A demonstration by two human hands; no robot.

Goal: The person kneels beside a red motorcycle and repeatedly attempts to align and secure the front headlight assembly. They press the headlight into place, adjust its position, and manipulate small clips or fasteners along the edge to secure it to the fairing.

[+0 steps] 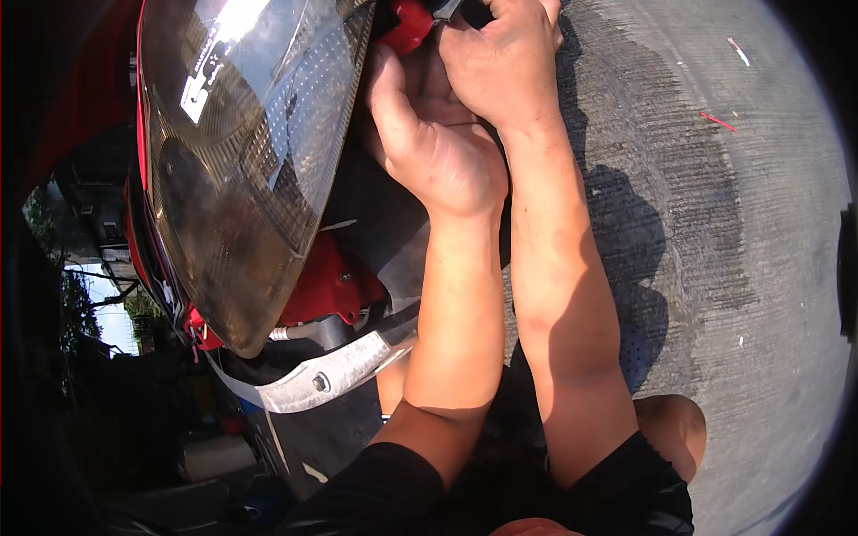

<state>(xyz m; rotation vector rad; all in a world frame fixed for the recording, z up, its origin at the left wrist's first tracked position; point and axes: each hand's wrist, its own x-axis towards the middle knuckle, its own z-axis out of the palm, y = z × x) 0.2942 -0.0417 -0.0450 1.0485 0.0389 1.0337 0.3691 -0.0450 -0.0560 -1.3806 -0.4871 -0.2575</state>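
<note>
red part (408, 29) | between left thumb (391, 94) and right hand (502, 67) | (contact unclear)

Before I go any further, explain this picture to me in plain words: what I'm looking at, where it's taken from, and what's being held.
There is no machine at work here, just a person's bare left hand and right hand. The one view comes from a wide fisheye camera on that person's head, looking down, so straight edges bend near the rim. Both hands are close together at the top, by a glossy red part; their grip is too hidden to tell what is held. To the left is a large vehicle headlight, with a pale metal bracket below it. On the concrete ground at right lies a thin red strip.
</note>
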